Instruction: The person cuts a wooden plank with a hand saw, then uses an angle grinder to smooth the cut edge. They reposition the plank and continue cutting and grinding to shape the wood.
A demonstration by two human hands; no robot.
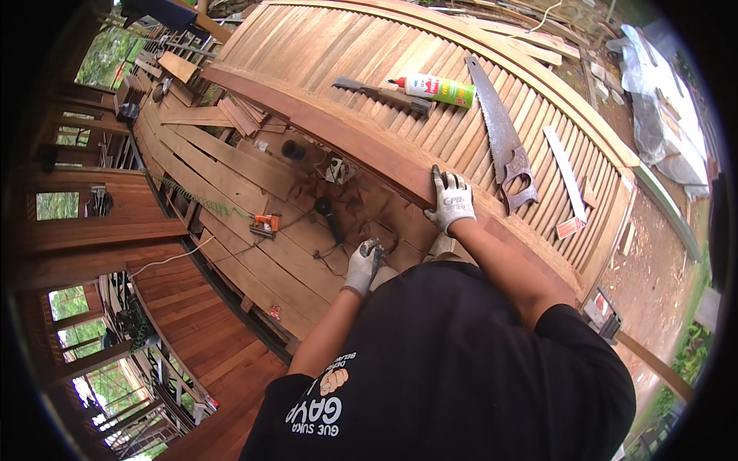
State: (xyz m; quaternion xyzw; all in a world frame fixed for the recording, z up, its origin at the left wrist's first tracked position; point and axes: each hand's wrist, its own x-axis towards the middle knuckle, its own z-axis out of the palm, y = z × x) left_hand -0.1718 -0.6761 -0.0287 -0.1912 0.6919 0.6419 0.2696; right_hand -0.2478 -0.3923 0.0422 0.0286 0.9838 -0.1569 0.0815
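My right hand [452,203], in a white work glove with dark fingertips, lies on the brown edge rail of a slatted wooden panel [354,137]. Its fingers are stretched out over the rail. Lower and to the left, my left hand [363,267], gloved the same way, is held near my lap with its fingers curled together; whatever is in them is too small to make out. On the slats lie a handsaw [498,123], a white and green glue bottle [440,90] with a red tip, a long dark wooden tool [384,95], and a curved pale blade [563,173] with a red-marked end.
Below the panel is a plank floor [254,284] with an orange nail gun [265,224], a green coiled hose [196,200], a black power tool [327,217] and cables. Loose boards [231,115] lie at the far left. Plastic sheeting [665,107] covers something at right.
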